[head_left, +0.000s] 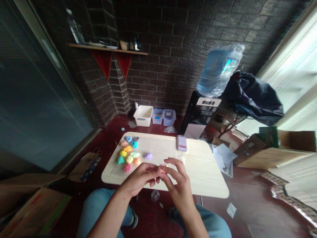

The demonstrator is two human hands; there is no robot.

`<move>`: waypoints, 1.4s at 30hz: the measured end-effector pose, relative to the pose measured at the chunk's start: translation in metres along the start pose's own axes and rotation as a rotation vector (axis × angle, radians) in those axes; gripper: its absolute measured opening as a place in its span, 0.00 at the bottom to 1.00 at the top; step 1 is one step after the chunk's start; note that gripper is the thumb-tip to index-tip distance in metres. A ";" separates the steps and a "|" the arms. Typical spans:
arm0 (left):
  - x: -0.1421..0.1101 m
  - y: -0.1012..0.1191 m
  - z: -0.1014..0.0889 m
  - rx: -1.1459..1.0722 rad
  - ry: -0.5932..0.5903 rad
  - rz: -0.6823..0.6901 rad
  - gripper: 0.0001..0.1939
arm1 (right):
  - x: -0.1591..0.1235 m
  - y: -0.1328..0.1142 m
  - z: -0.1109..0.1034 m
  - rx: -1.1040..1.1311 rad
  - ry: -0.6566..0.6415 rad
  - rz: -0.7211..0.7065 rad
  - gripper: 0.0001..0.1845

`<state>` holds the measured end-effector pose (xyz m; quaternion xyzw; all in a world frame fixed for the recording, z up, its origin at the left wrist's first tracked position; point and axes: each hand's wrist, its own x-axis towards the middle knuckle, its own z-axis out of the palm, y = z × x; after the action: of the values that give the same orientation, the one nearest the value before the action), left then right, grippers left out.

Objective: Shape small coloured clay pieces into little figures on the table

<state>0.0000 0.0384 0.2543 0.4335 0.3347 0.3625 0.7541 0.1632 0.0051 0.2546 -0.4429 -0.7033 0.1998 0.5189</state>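
1. Left hand (pixel 141 177) and right hand (pixel 177 180) are meeting at narrowed fingertips; whether they're holding anything, I cannot tell
2. Soft-looking, rounded purple lump (pixel 148 155) is lying farther left on the pale, wood-grained tabletop (pixel 205 175)
3. Light fingertip pressure is probably serving best

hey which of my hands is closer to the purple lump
Left. Your left hand is just on your side of the purple lump; your right hand is farther off, toward you and to the lump's right.
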 end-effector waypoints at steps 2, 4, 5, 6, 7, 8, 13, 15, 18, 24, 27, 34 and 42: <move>0.000 -0.002 -0.002 -0.024 0.004 -0.031 0.15 | 0.000 0.000 -0.001 -0.043 0.001 -0.040 0.13; 0.000 -0.003 -0.004 -0.072 -0.015 -0.058 0.13 | 0.000 0.000 -0.002 -0.068 -0.012 -0.065 0.15; 0.000 -0.003 -0.005 -0.105 -0.031 -0.068 0.12 | 0.000 0.000 -0.002 -0.071 -0.022 -0.070 0.15; 0.000 -0.004 -0.006 -0.139 -0.046 -0.077 0.12 | -0.001 0.000 -0.002 -0.068 -0.034 -0.071 0.16; 0.000 -0.004 -0.006 -0.171 -0.053 -0.084 0.12 | -0.001 0.001 -0.003 -0.060 -0.045 -0.068 0.17; 0.001 -0.005 -0.006 -0.197 -0.050 -0.088 0.11 | -0.002 0.001 -0.003 -0.047 -0.056 -0.061 0.18; 0.000 -0.005 -0.002 -0.200 -0.013 -0.061 0.13 | -0.003 -0.001 -0.005 0.084 -0.098 0.029 0.15; -0.001 -0.004 -0.002 -0.163 -0.035 -0.059 0.15 | -0.003 -0.003 -0.007 0.175 -0.131 0.089 0.15; -0.003 -0.003 -0.003 -0.126 -0.064 -0.057 0.17 | -0.001 -0.006 -0.008 0.279 -0.191 0.166 0.14; -0.002 -0.009 0.004 -0.208 -0.039 0.009 0.21 | 0.002 -0.011 -0.007 0.325 -0.170 0.193 0.10; -0.001 -0.013 0.008 -0.263 -0.060 0.009 0.22 | 0.002 -0.013 -0.006 0.336 -0.134 0.185 0.07; 0.001 -0.021 0.015 -0.316 -0.059 0.017 0.25 | -0.001 -0.014 0.002 0.422 -0.048 0.183 0.02; 0.000 -0.022 0.015 -0.232 -0.038 0.058 0.22 | -0.002 -0.011 0.007 0.438 0.043 0.247 0.06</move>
<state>0.0179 0.0244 0.2403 0.3597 0.2632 0.4122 0.7946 0.1523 -0.0006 0.2591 -0.4066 -0.5727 0.3997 0.5890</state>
